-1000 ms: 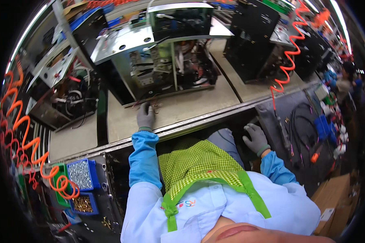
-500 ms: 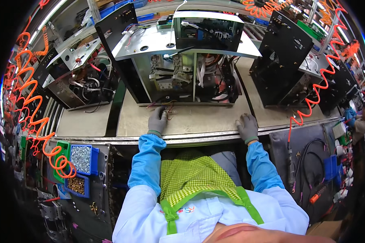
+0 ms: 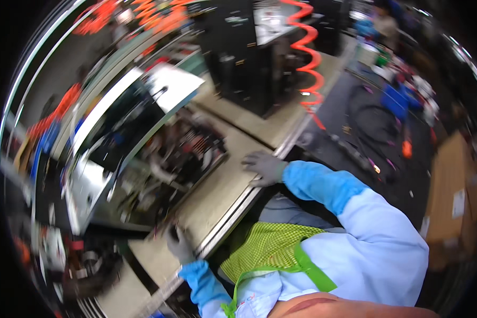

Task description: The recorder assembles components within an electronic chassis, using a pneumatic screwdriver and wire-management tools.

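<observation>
Here, gloved right hand [image 3: 264, 167] rests open on the bench [image 3: 214, 193], left hand [image 3: 180, 245] half curled, its grip unclear, open-sided machine [image 3: 167, 156] just beyond.

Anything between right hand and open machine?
A narrow strip of beige worktop, nothing else visible, separates the right hand from the open machine in the head view.

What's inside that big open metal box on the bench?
Inside the open metal box, I can see a pale curved piece and some dark and reddish parts, all blurry. Whatever sits behind them is covered.
</observation>
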A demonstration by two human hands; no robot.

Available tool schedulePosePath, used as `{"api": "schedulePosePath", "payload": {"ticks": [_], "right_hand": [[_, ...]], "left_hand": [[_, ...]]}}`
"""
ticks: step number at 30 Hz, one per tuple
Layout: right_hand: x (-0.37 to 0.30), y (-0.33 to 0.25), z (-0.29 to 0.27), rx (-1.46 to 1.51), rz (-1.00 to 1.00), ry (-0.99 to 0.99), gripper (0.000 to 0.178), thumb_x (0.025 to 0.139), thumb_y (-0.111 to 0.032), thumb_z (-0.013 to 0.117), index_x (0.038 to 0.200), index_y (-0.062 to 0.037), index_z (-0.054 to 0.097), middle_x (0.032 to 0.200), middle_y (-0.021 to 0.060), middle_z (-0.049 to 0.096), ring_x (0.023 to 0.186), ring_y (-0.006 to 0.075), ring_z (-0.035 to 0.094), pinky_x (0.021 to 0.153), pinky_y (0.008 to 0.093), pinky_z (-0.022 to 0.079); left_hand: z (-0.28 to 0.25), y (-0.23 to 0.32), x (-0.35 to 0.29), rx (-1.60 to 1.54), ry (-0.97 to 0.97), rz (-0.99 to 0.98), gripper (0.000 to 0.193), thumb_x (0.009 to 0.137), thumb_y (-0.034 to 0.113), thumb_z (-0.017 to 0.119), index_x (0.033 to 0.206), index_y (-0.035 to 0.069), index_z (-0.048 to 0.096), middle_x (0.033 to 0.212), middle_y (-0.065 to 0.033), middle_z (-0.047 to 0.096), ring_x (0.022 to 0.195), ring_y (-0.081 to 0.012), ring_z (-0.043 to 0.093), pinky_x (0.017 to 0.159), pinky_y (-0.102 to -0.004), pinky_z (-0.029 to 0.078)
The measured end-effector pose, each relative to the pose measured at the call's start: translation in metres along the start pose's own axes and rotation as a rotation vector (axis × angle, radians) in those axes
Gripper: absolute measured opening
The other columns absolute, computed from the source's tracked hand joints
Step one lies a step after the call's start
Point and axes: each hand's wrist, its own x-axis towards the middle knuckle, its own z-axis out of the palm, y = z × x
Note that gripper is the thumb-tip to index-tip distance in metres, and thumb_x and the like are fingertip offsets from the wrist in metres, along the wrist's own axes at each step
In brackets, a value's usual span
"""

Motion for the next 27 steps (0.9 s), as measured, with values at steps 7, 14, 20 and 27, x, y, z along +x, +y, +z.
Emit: {"api": "schedulePosePath", "payload": {"ticks": [7, 14, 20, 27], "right_hand": [[0.001, 0.0, 0.007, -0.007, 0.025, -0.022, 0.06, 0.072, -0.05, 0.061, 0.117, -0.0106, 0.057, 0.13, 0.0158, 0.049, 0.123, 0.0356, 0.041, 0.101, 0.049, 0.031], [-0.005, 0.0, 0.005, -0.028, 0.078, -0.046, 0.068, 0.075, -0.049, 0.058, 0.132, -0.0145, 0.045, 0.141, 0.016, 0.036, 0.131, 0.0378, 0.029, 0.105, 0.0528, 0.025], [-0.002, -0.001, 0.006, -0.064, 0.1, -0.13, 0.067, 0.076, -0.05, 0.057, 0.133, -0.0164, 0.045, 0.143, 0.0147, 0.033, 0.135, 0.0367, 0.025, 0.107, 0.0526, 0.021], [-0.002, 0.005, 0.011, -0.001, 0.106, -0.116, 0.069, 0.075, -0.054, 0.057, 0.133, -0.0177, 0.046, 0.144, 0.0138, 0.033, 0.136, 0.0358, 0.024, 0.109, 0.0526, 0.018]], "left_hand": [[-0.011, 0.007, -0.001, -0.085, -0.102, -0.059, 0.036, 0.093, 0.018, 0.053, 0.119, -0.007, 0.052, 0.114, -0.0158, 0.059, 0.101, -0.0241, 0.057, 0.088, -0.0334, 0.045], [-0.004, -0.001, 0.002, -0.092, -0.1, -0.038, 0.038, 0.094, 0.021, 0.05, 0.12, -0.006, 0.048, 0.111, -0.0151, 0.057, 0.096, -0.022, 0.055, 0.079, -0.0304, 0.047], [-0.009, 0.026, -0.007, -0.038, -0.232, -0.04, 0.037, 0.093, 0.021, 0.051, 0.118, -0.007, 0.051, 0.112, -0.0178, 0.058, 0.102, -0.0257, 0.056, 0.089, -0.0333, 0.044], [0.061, 0.072, -0.035, -0.14, -0.259, 0.17, 0.032, 0.092, 0.015, 0.053, 0.114, -0.008, 0.053, 0.108, -0.019, 0.06, 0.101, -0.0274, 0.058, 0.089, -0.0359, 0.045]]}}
